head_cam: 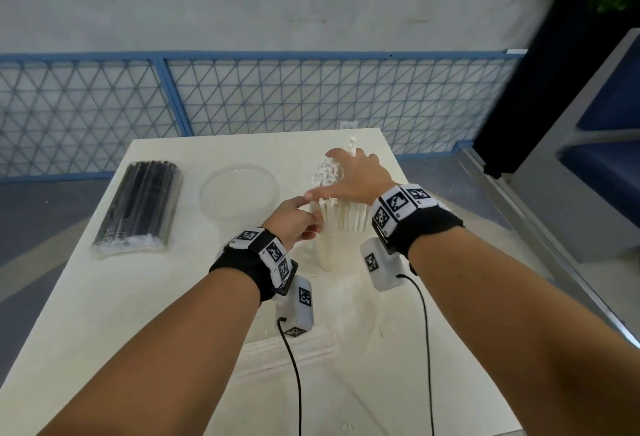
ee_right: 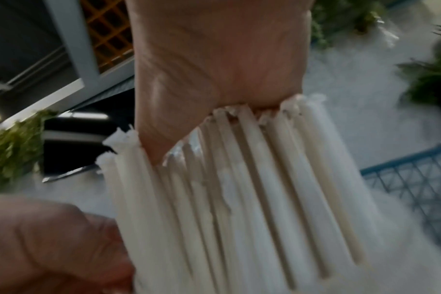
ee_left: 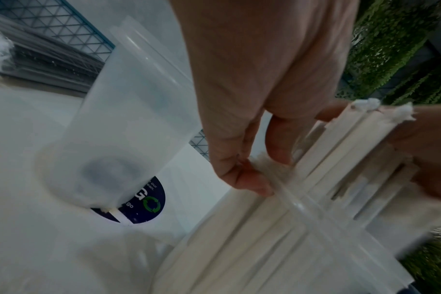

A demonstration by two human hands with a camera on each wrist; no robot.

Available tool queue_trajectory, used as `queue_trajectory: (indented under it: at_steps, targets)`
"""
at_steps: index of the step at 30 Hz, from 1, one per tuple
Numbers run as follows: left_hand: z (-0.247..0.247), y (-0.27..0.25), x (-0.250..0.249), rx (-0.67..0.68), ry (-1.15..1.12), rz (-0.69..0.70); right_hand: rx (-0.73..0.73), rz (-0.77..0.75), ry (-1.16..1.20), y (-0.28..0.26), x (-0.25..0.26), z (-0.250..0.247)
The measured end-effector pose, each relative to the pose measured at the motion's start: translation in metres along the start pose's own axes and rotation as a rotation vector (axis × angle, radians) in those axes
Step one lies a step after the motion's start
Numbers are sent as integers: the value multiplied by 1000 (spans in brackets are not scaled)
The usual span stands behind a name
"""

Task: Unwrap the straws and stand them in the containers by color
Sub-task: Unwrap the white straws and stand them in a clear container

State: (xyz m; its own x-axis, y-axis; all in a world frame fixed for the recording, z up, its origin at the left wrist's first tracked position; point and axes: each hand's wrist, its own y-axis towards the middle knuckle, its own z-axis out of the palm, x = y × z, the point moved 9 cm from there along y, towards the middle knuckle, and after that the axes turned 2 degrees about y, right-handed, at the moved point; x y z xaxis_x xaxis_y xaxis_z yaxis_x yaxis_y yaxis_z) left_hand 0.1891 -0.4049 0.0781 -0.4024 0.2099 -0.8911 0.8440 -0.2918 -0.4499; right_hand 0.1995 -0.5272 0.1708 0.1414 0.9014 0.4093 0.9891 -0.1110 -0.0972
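White straws (head_cam: 346,217) stand bunched in a clear container (head_cam: 325,252) right of the table's middle. My right hand (head_cam: 353,172) lies flat on their tops with its fingers spread; the right wrist view has the palm (ee_right: 214,59) pressing the straw ends (ee_right: 239,199). My left hand (head_cam: 298,224) grips that container at its rim, fingers (ee_left: 252,179) curled at the clear edge (ee_left: 302,208). A second clear container (head_cam: 239,214) stands empty to the left. A wrapped pack of black straws (head_cam: 138,207) lies at the far left.
A flat clear wrapper (head_cam: 287,349) lies on the white table (head_cam: 104,314) near me, under the wrist cables. A blue mesh fence (head_cam: 277,96) runs behind the table. A dark planter (head_cam: 540,72) and a grey cabinet (head_cam: 588,158) stand to the right.
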Motion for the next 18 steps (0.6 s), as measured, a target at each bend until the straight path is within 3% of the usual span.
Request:
queue_trajectory:
  at_steps: [2,9,14,18]
  targets:
    - [0,0,2,-7,-46,-1,-19,-53,29,-4,-1,0]
    - [4,-3,3,17,-146,-5,-385,-245,108,-29,-1,-32]
    - [4,-5,3,24,-152,-12,-352,-295,-26,-37,2,-37]
    - [4,-5,2,23,-153,-30,-597,-315,51,-43,0,-69]
